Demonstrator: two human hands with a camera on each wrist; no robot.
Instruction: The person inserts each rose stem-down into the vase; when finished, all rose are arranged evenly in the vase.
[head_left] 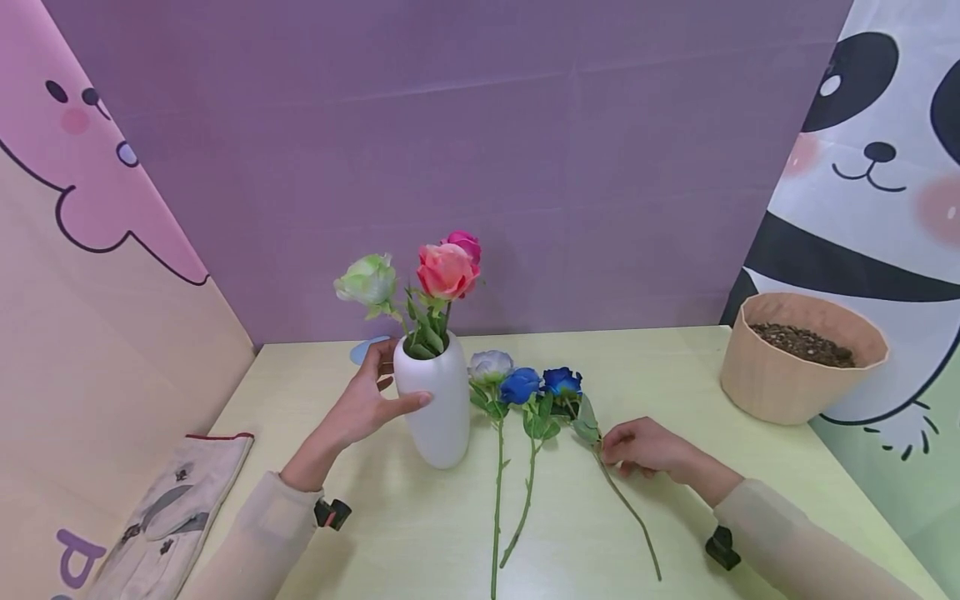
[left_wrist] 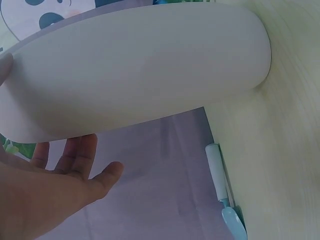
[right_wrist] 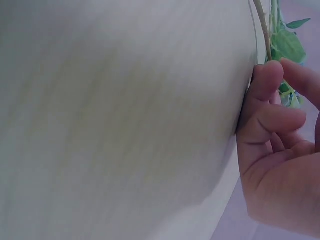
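We steady the white vase (head_left: 441,400) on the table (head_left: 675,367) with our left hand (head_left: 360,408), its grip loose and fingers nearly straight against the side. Our right hand (head_left: 645,450) pinches the stem of the dark blue rose (head_left: 562,382) lying flat just right of the vase. Lifting it upright seems the next need. We read no writing except a partial purple letter at the left edge.

Open pale-green tabletop (head_left: 660,367) between white ceramic vase (head_left: 442,417) and tan soil-filled pot (head_left: 780,375); blocked nearer by three loose artificial roses (head_left: 517,392); folded grey glove (head_left: 165,508) at left edge.
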